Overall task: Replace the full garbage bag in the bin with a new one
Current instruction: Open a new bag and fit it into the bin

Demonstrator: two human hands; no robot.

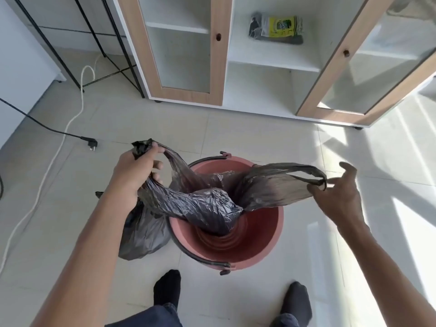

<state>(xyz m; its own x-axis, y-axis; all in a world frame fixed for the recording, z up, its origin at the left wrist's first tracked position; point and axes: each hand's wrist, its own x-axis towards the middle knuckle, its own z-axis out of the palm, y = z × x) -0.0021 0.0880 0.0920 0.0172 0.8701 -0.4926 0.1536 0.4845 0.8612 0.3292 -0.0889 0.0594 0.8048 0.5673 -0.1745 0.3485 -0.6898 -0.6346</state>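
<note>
Pale floor tiles point(236, 138) fill the head view, with a white cabinet point(217, 67) behind them; its wood-framed glass doors stand open and a pack of bags point(276, 28) lies on a shelf. At the left a white cable point(59, 142) and a black plug point(92, 143) lie on the floor, near a black wire rack point(94, 43).

A red bin point(264, 234) stands on the floor just in front of two feet in dark socks point(167, 286). Across its mouth hangs the new bag point(207, 204), dark and crumpled, its bottom dipping inside the bin and its two handles pulled out to either side.

The left hand point(139, 171) is above and left of the bin, fingers curled tight around one handle and a bunched edge of the new bag. The right hand point(337, 192) is out past the bin's right rim, pinching the other handle loop at the thumb side while the remaining fingers spread loose.

The full bag point(144, 232) sits on the floor against the bin's left side, partly under the left forearm, touched by neither hand
</note>
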